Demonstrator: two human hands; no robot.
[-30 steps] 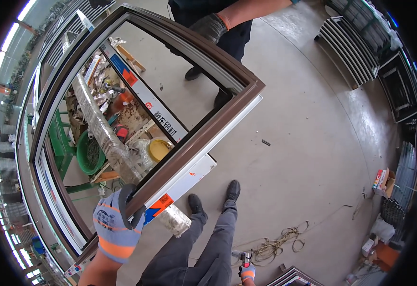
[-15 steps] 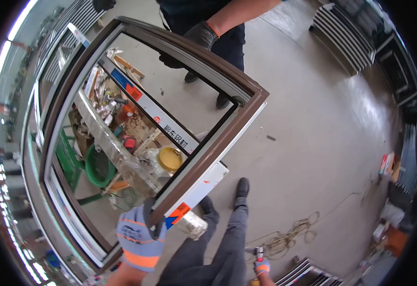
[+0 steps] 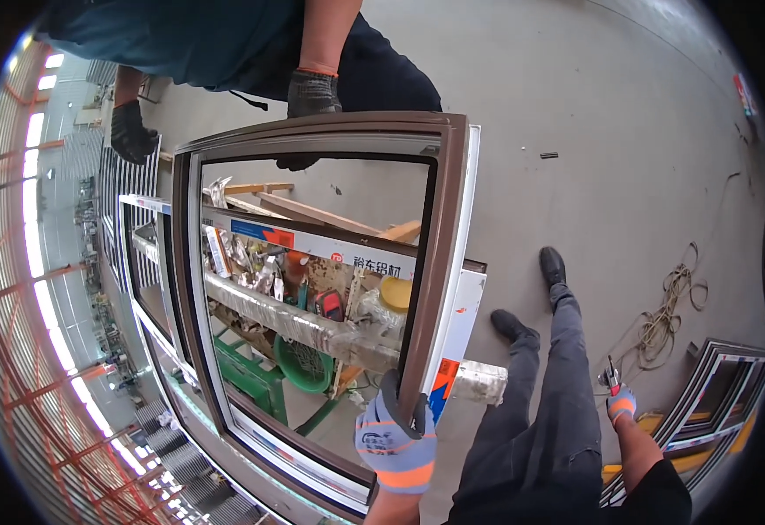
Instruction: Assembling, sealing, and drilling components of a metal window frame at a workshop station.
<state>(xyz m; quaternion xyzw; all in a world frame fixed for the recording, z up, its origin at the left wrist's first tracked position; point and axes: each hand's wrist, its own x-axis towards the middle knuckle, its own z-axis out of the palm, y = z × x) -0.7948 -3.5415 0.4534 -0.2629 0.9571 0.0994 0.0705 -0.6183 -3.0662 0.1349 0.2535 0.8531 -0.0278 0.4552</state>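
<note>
My left hand (image 3: 394, 433), in a grey glove with orange stripes, is closed round the near right corner of a brown and white window frame (image 3: 435, 254). The frame is held tilted above a cluttered work stand, whose wrapped beam (image 3: 268, 312) shows through the opening. At the far edge, a co-worker's dark-gloved hand (image 3: 314, 94) grips the same frame. Low on the right, my right hand (image 3: 621, 404), gloved alike, is closed on a small red-handled tool (image 3: 611, 378) with a metal head; its exact kind is too small to make out.
Behind the held frame stands another white-edged frame (image 3: 142, 289). A green tub (image 3: 303, 366), a yellow lid (image 3: 395, 294) and scraps sit about the stand. Coiled rope (image 3: 662, 319) lies on the floor near stacked frames (image 3: 706, 394). The co-worker's other hand (image 3: 132, 133) hangs free.
My view has turned, so the held frame looks more upright and the co-worker's body shows more. Both my hands appear farther right, keeping their grips. The co-worker's hand stays on the far edge.
</note>
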